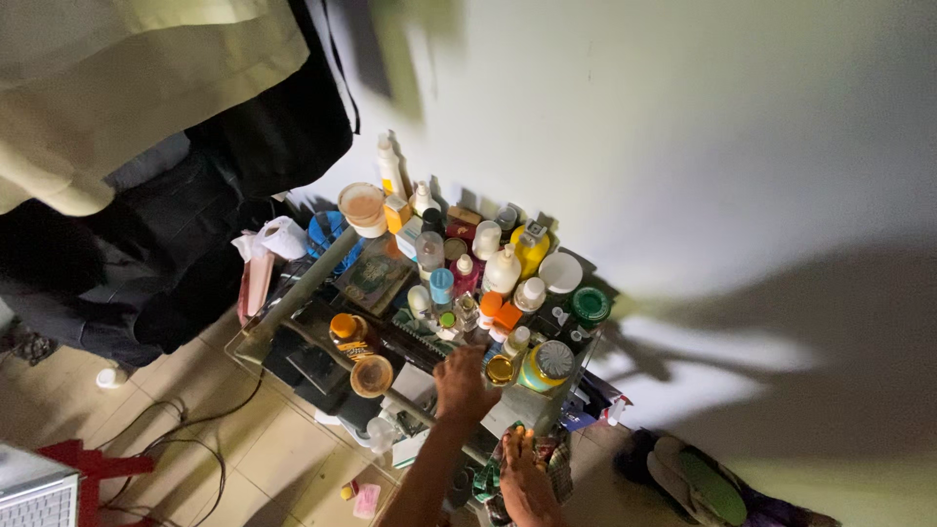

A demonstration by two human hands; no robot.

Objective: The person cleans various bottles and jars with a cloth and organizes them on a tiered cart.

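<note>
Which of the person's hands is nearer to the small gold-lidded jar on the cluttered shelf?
Left. The left hand reaches onto the shelf, right beside the gold-lidded jar; the right hand is lower in the picture, well apart from the jar.

Sm. gold-lidded jar [500, 369], upright, shelf front.

A hand [461, 383] reaches onto a crowded glass table [293, 293] set against a pale wall [703, 127], its fingers among small bottles just beside a gold-lidded jar [500, 369]. Right of that jar lies a yellow tin with a silver lid [547, 364]; left of it stands an amber cup [372, 375]. Beyond the jar are a white bottle [502, 270] and a green lid [590, 304]. A second hand [522, 478] hangs below the table edge, fingers loose.
</note>
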